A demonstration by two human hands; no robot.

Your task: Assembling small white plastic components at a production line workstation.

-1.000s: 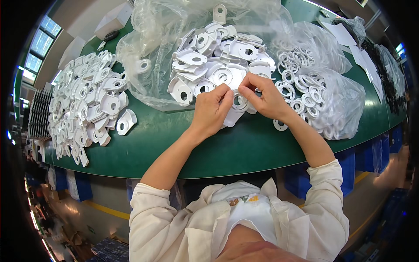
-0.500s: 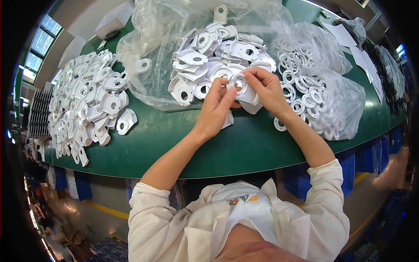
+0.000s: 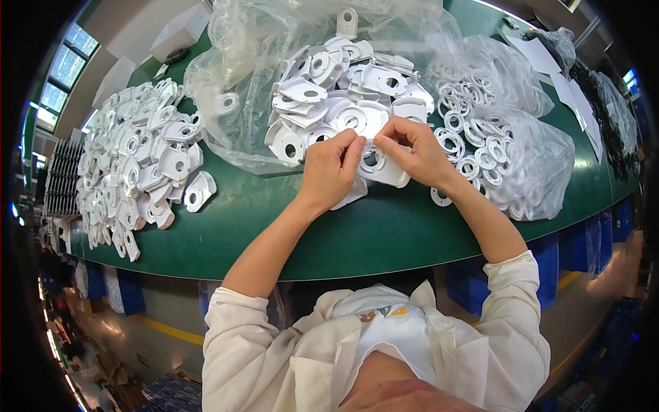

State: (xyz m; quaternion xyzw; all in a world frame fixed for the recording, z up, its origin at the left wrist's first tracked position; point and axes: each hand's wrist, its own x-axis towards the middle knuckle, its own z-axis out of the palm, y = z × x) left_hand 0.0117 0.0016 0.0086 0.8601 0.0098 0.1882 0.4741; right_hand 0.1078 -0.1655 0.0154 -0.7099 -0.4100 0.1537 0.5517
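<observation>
Above the near edge of the heap, my left hand (image 3: 331,167) and my right hand (image 3: 419,155) meet with curled fingers. Their thumbs and fingertips pinch the upper rim of a white plastic plate with a round hole (image 3: 392,176), its lipped edge turned down to the right. My fingers cover part of it, and whether a loose ring sits in the hole cannot be made out. Behind it lies a heap of similar white plates (image 3: 302,91) on a clear plastic bag (image 3: 240,65). Another white plate (image 3: 353,195) rests on the table under my left hand.
A large pile of white plates (image 3: 137,161) covers the green table's (image 3: 274,247) left side, with a single plate (image 3: 200,191) beside it. On the right, white rings (image 3: 486,158) spill from clear bags (image 3: 542,165). Blue bins (image 3: 546,271) stand below the table edge.
Both hands have come nearer to me and lower, fingers now more curled. The held plate has tipped from facing up in my fingers to hanging below them.
</observation>
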